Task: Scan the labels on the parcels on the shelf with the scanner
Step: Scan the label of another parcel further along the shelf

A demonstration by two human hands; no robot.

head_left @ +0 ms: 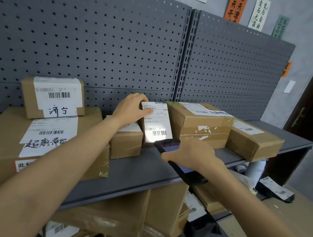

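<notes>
On the grey shelf [131, 172] a small parcel [156, 121] stands tilted up on edge, its white label with barcode facing me. My left hand [131, 108] grips its top left corner. Just below the label, my right hand [190, 154] holds a black handheld scanner [170, 146] with a lit screen; its light falls on the lower barcode. A low brown box [126, 143] sits beside the tilted parcel on the left.
A large labelled box [36, 143] with a smaller one [52, 96] stacked on it fills the shelf's left. Two more boxes [200, 121] [253, 140] sit at the right. A pegboard backs the shelf. More parcels [140, 214] lie on the lower shelf.
</notes>
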